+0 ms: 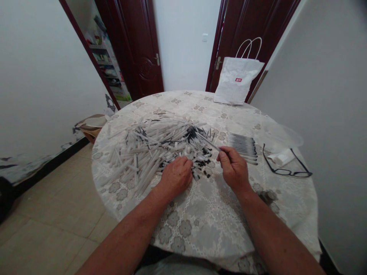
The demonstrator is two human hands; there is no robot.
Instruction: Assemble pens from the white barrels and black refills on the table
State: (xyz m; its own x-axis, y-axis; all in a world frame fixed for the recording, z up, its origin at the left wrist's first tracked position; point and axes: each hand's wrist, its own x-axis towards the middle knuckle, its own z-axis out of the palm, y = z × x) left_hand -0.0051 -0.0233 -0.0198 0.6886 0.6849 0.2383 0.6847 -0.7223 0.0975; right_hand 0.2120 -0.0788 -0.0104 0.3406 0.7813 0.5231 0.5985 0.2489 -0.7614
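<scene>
Only one sign in view: a small red square logo point(238, 80) with tiny white characters, too small to read, printed on the front of the white paper carrier bag with cord handles point(229, 89). Nothing else legible.

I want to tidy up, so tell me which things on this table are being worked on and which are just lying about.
Being worked on: pile of pen parts, under the left hand; thin pen part in the right hand; row of pens.

Lying about: glasses, paper bag, clear plastic bag.
</scene>
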